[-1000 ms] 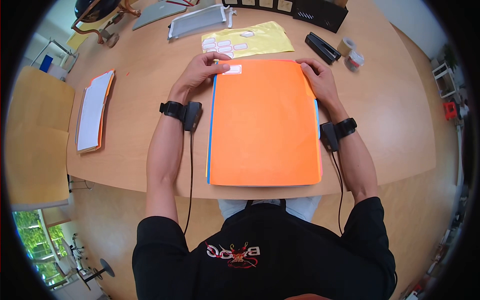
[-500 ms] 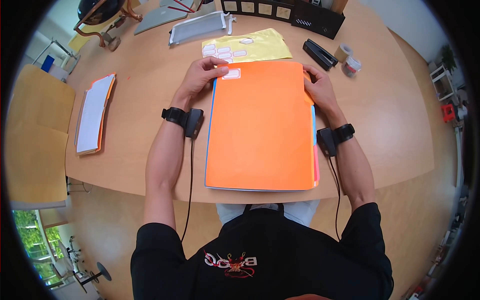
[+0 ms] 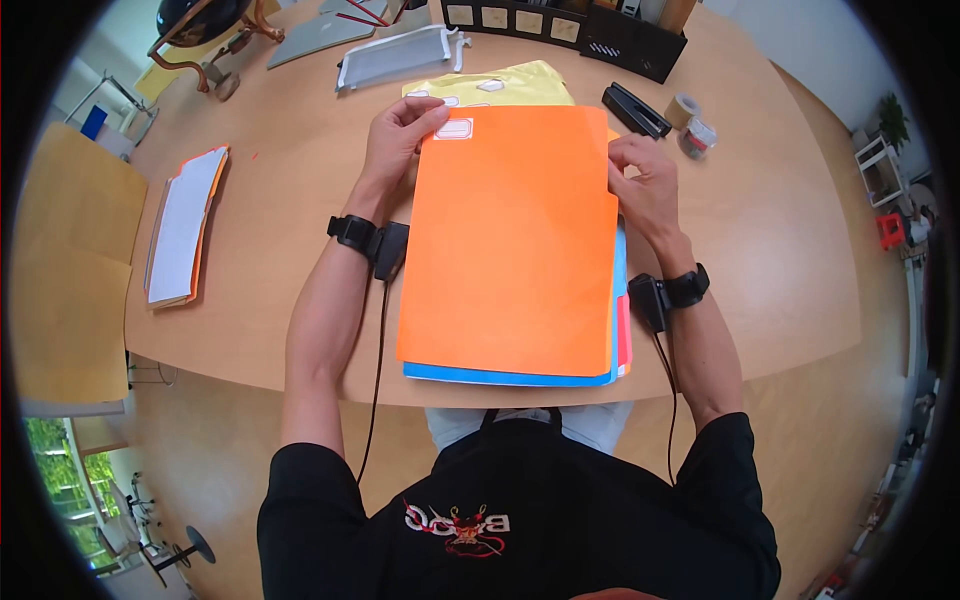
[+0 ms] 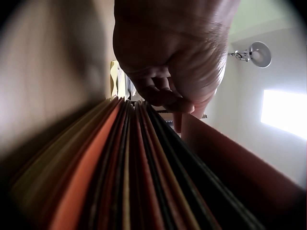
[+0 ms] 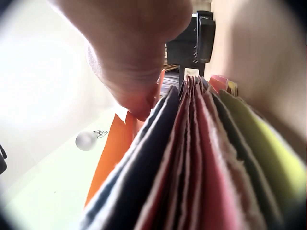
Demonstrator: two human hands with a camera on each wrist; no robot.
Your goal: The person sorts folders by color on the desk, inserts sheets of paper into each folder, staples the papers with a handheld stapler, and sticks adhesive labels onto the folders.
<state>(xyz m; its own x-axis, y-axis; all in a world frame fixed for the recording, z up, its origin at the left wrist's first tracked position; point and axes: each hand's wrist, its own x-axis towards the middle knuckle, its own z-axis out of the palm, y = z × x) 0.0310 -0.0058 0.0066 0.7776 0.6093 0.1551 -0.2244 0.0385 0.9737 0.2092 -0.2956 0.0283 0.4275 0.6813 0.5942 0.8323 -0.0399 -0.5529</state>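
Note:
An orange folder [image 3: 510, 240] with a white label [image 3: 454, 128] at its top left lies over a thick stack, raised off it along the left in the left wrist view. Blue and pink sheets [image 3: 622, 330] of the stack show at its bottom and right. My left hand [image 3: 392, 140] pinches the orange folder's top left corner, thumb on top. At the upper right edge my right hand [image 3: 648, 180] has its fingers curled at the folder's side; the right wrist view shows its fingertips between the orange sheet [image 5: 111, 148] and the stack [image 5: 192, 158].
Behind the folder lies a yellow sheet with labels [image 3: 530, 80]. A black stapler [image 3: 636, 110] and tape rolls [image 3: 697, 136] are at the right, a mesh pouch [image 3: 400, 60] and black organizer [image 3: 630, 45] farther back. Another paper stack [image 3: 187, 225] lies at the left.
The orange folder has shifted up and left with my left hand, uncovering blue at the bottom and more of the right side. My right hand's fingers have curled more at the edge.

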